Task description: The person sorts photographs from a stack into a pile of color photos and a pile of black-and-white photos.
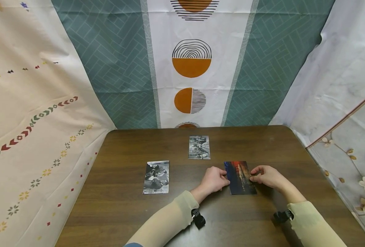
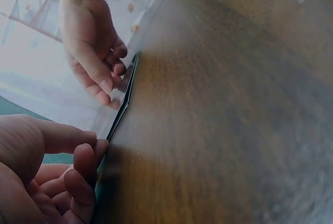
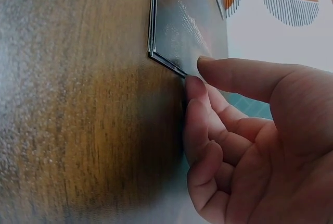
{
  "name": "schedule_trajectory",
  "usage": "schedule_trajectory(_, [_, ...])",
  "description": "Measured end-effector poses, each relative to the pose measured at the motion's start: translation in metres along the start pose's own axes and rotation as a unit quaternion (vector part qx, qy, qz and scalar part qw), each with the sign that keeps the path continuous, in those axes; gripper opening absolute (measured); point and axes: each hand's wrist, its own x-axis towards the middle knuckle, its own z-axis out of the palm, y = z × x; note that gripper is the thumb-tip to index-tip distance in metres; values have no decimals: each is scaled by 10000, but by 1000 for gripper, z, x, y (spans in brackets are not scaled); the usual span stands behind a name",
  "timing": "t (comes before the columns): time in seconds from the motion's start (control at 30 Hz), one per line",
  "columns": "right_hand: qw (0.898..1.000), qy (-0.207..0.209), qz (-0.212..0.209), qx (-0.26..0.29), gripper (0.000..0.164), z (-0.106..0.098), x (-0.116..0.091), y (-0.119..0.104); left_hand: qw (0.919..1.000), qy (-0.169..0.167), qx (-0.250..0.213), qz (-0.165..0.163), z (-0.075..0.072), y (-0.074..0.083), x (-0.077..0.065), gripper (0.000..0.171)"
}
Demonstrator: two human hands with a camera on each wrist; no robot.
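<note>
A dark photo print (image 1: 240,178) with a red and orange streak lies toward the right of the wooden table. My left hand (image 1: 212,180) pinches its left edge between thumb and fingers. At the opposite edge, my right hand (image 1: 268,176) holds it by thumb and index finger. The right wrist view shows the glossy top of the photo (image 3: 179,26) and more than one thin layer along its edge. From the left wrist side, it appears as a thin dark strip (image 2: 125,101) close over the wood.
To the left lies a black-and-white photo (image 1: 156,177). A smaller-looking black-and-white photo (image 1: 199,147) lies farther back near the middle. The wooden table (image 1: 114,212) ends at a patterned cloth (image 1: 191,68) behind, with more cloth hanging at both sides.
</note>
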Motion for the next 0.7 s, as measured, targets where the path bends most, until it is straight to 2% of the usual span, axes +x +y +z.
schedule_trajectory(0.5, [9999, -27, 30, -94, 36, -4, 0, 1, 10000, -21, 49, 64, 0, 0, 2, 41])
schedule_trajectory(0.7, [9999, -62, 87, -92, 39, -5, 0, -2, 9999, -49, -76, 97, -2, -2, 2, 42])
